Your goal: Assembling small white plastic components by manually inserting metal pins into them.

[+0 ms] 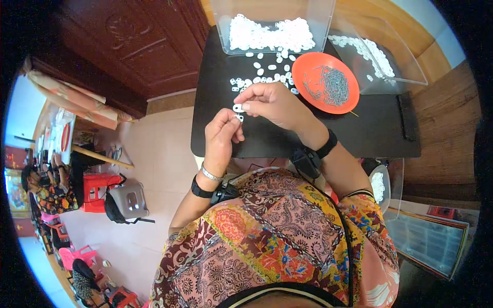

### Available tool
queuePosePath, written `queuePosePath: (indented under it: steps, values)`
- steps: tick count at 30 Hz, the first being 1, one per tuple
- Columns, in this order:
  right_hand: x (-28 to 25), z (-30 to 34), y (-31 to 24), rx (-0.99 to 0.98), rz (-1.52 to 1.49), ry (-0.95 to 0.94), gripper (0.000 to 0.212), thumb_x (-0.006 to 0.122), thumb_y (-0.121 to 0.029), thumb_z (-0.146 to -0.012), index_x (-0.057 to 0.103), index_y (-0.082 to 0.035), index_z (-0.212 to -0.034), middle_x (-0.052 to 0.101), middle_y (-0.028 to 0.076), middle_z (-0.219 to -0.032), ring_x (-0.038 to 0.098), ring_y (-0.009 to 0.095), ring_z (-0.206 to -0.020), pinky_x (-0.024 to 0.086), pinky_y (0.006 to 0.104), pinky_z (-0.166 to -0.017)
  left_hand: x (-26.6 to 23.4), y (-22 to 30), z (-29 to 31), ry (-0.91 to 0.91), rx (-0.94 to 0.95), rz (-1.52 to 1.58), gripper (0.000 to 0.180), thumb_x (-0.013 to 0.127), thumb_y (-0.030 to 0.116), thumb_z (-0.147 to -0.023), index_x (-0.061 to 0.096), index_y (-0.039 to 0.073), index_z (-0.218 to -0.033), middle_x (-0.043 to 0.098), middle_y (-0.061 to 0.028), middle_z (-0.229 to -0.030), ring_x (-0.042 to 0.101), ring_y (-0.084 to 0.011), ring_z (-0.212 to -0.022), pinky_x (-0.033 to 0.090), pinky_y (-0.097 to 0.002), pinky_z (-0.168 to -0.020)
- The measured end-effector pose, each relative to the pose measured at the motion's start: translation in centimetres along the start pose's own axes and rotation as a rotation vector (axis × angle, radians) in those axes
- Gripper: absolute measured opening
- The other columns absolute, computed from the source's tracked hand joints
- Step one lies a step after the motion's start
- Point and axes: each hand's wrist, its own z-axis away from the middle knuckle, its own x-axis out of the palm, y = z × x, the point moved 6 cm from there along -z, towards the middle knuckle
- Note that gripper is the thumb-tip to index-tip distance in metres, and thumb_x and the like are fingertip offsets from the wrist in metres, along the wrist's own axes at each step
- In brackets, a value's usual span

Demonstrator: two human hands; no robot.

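Close together over the near left part of the black table [215, 131], my two hands each pinch a small white plastic piece. My right hand [272, 105] is closed on an oval white piece with holes [238, 108]. Just below it, my left hand [222, 132] grips another small white piece [240, 118]; most of it is hidden by the fingers. Beyond my hands, several loose white oval pieces [272, 67] lie scattered on the tabletop. To the right of them rests an orange plate [315, 100] holding a heap of small grey metal pins or screws [336, 87].
A clear plastic bin [220, 31] full of white pieces stands at the table's far edge. Right of it, a clear container [405, 77] holds more white pieces. Below the table's right side is a bowl [386, 197] of white pieces. At far left, another person [51, 192] sits near red stools [97, 192].
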Motion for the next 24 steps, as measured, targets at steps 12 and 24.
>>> queuePosePath:
  steps: [12, 24]
  values:
    - [0.6, 0.8, 0.6, -0.023, 0.138, 0.025, 0.015, 0.058, -0.004, -0.087, 0.062, 0.002, -0.100, 0.063, 0.003, -0.088, 0.059, 0.007, -0.081, 0.048, 0.0226, -0.075, 0.2, 0.0, 0.0, 0.016, -0.016, -0.006, 0.017, 0.048, 0.014, -0.089, 0.051, 0.005, -0.076, 0.051, 0.0009, -0.060, 0.045, -0.0057, -0.054, 0.036, -0.0202, -0.051]
    - [0.8, 1.9, -0.4, -0.081, 0.218, 0.130, 0.017, 0.056, -0.001, -0.087, 0.062, 0.002, -0.102, 0.063, 0.003, -0.087, 0.058, 0.005, -0.078, 0.048, 0.0210, -0.069, 0.5, 0.8, 0.2, 0.033, 0.041, -0.060, 0.016, 0.049, 0.012, -0.088, 0.050, 0.004, -0.075, 0.048, 0.0008, -0.060, 0.044, -0.0059, -0.053, 0.037, -0.0222, -0.048]
